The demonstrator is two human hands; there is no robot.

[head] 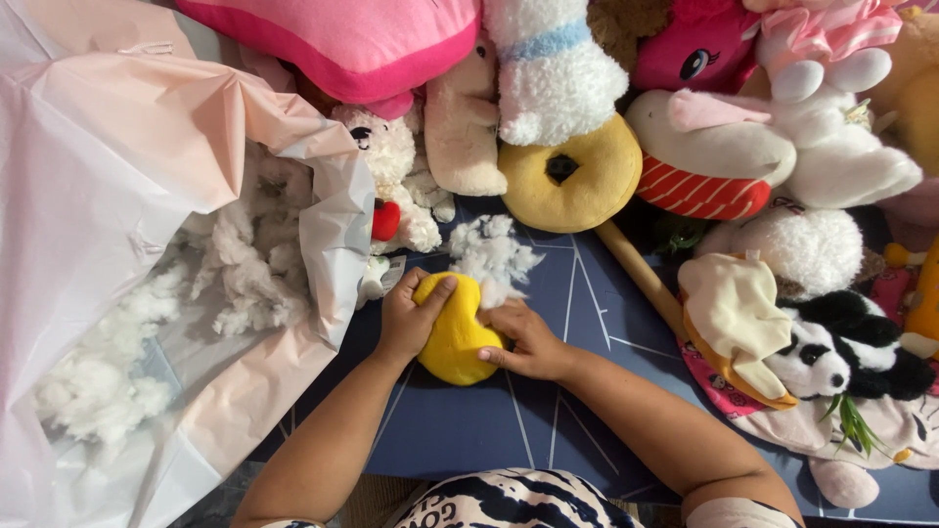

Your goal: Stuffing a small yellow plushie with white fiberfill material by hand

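The small yellow plush toy [455, 337] lies on the dark blue mat [469, 430], clasped between both hands. The left hand [409, 318] wraps its upper end; the right hand [528, 340] grips its right side beside a tuft of white fibre stuffing [492, 252]. To the left, a large open pink plastic bag [117, 196] contains loose white stuffing [245, 264].

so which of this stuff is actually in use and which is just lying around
In use:
left hand and right hand on the yellow plush piece
white stuffing tuft
bag of stuffing

Lying about:
yellow ring plush
panda plush
white bear plush
wooden stick
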